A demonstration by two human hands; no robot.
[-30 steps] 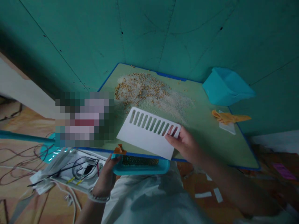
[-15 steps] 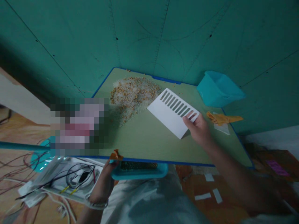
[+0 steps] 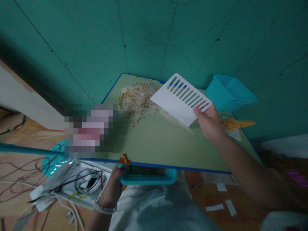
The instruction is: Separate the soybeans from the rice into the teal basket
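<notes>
Head view: a white slotted scraper (image 3: 172,104) is pinched at its slotted end by the closed right hand (image 3: 210,122), tilted at the right side of a heap of beans and pale grains (image 3: 137,101) on the bench (image 3: 154,147). Below its near edge, a teal tray (image 3: 149,182) is gripped at one end by the left hand (image 3: 113,187), its fingers partly hidden.

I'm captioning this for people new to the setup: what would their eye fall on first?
Probably the white slotted scraper, bright against the green tabletop and gripped at one end by the right hand. Next might come the heap of tan, bean-like pieces and pale grains, spread to the scraper's left. Below the near edge, the left hand holds a turquoise tray with small pieces inside.
</notes>
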